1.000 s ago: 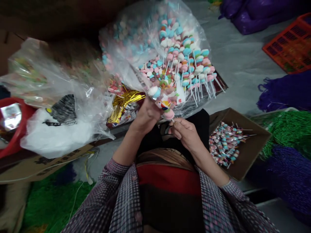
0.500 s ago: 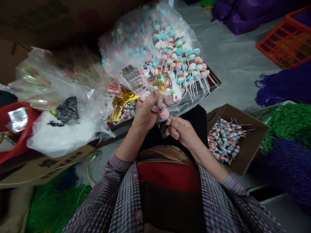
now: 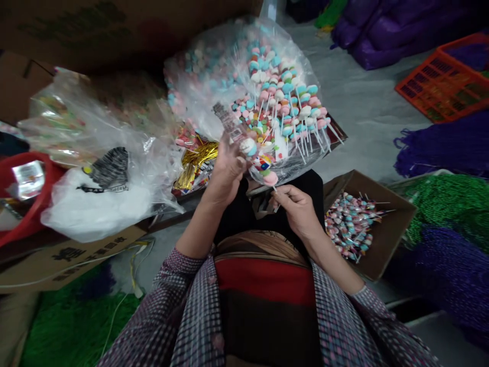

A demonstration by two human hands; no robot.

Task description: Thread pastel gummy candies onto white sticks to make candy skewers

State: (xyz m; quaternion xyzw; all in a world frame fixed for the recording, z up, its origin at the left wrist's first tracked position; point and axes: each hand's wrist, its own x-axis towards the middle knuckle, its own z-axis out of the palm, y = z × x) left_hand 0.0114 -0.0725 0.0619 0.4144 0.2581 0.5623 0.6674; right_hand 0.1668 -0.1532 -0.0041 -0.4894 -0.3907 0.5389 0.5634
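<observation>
My right hand (image 3: 294,204) pinches the thin white stick of a marshmallow lollipop (image 3: 270,178) in front of my lap. The lollipop points up and to the left, with a pink piece nearest the stick and a blue-and-white piece at its far end. Beside that far end is my left hand (image 3: 227,171), its thumb and forefinger apart and somewhat blurred; whether it touches the candy is unclear. Beyond both hands lies a large clear plastic bag (image 3: 214,102) of pastel candies, with many stacked marshmallow lollipops (image 3: 286,102) on it, sticks towards me.
Wrapped lollipops fill a cardboard box (image 3: 397,234) at my right. Gold twist ties (image 3: 200,158) lie left of the candy bag. Further left are a white plastic bag (image 3: 99,204) and a red basin (image 3: 49,176). An orange basket (image 3: 424,84) and purple bundles (image 3: 439,148) sit far right.
My left fingers have come off the lollipop's upper part and spread, uncovering its coloured pieces. The right hand still pinches the stick, slightly further right in view.
</observation>
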